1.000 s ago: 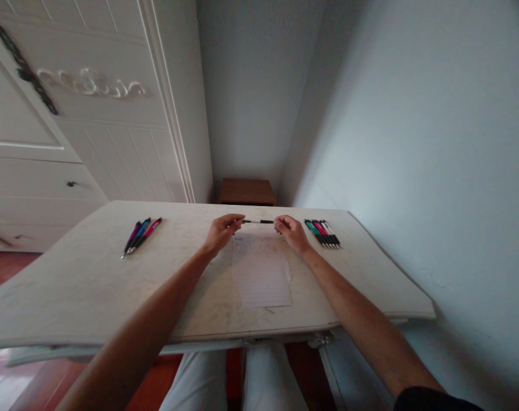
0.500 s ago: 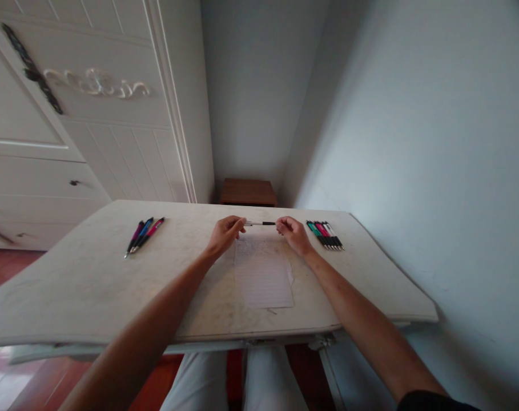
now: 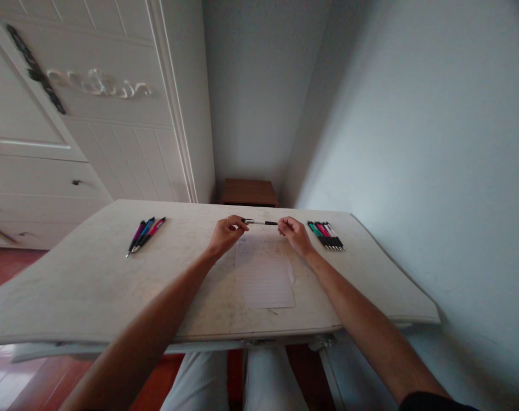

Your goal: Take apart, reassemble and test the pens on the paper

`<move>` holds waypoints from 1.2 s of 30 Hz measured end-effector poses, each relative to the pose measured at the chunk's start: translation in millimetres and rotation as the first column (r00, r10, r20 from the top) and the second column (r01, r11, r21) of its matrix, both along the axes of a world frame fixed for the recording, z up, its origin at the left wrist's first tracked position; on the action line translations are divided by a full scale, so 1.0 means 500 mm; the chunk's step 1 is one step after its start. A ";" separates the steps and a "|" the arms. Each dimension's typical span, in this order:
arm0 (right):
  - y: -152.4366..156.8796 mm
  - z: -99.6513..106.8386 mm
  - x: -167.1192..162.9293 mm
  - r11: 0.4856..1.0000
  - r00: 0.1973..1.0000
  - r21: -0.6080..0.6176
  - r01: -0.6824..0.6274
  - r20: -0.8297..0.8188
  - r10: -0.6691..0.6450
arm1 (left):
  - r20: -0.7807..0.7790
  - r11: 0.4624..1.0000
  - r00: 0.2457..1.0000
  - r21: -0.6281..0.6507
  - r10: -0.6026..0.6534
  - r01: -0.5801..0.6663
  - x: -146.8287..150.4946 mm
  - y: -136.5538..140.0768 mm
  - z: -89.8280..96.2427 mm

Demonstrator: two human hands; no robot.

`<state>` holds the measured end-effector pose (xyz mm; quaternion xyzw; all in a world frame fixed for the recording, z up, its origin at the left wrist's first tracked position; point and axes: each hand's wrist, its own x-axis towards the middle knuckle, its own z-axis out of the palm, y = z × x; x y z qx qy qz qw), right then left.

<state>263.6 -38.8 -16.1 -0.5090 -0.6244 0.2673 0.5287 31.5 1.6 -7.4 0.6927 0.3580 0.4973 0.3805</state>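
A white pen [image 3: 259, 222] with a black grip and a dark clip is held level between my two hands, just beyond a sheet of lined paper [image 3: 265, 279]. My right hand [image 3: 294, 234] is closed, pinching the pen's black grip end; the tip is hidden by the fingers. At the clip end, my left hand [image 3: 228, 234] has its thumb and fingers bent in against the pen. Handwriting marks the far part of the paper, whose right edge is torn.
Left on the white table [image 3: 190, 302] lie purple, blue [image 3: 143, 234] and pink pens. To the right, several pens [image 3: 326, 236] in green, pink and white lie in a neat row. A white cabinet [image 3: 126, 160] stands at the left, a wall [image 3: 434, 142] at the right.
My left fingers have shifted slightly on the pen, so more of its dark clip end shows. My right hand keeps its grip, almost unmoved.
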 end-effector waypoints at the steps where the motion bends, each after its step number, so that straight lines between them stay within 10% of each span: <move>1: 0.001 -0.001 0.001 1.000 1.000 0.001 0.008 -0.007 -0.008 | 0.007 1.000 1.000 -0.012 0.003 -0.003 0.000 -0.002 0.002; 8: 0.009 -0.006 0.008 0.999 0.996 -0.003 0.050 -0.078 -0.050 | 0.218 0.992 0.975 -0.114 -0.033 0.059 0.006 -0.015 0.013; 36: 0.004 -0.013 0.007 0.993 0.972 0.056 0.108 0.205 -0.117 | -0.090 0.998 0.995 0.062 0.031 -0.025 0.013 -0.004 -0.015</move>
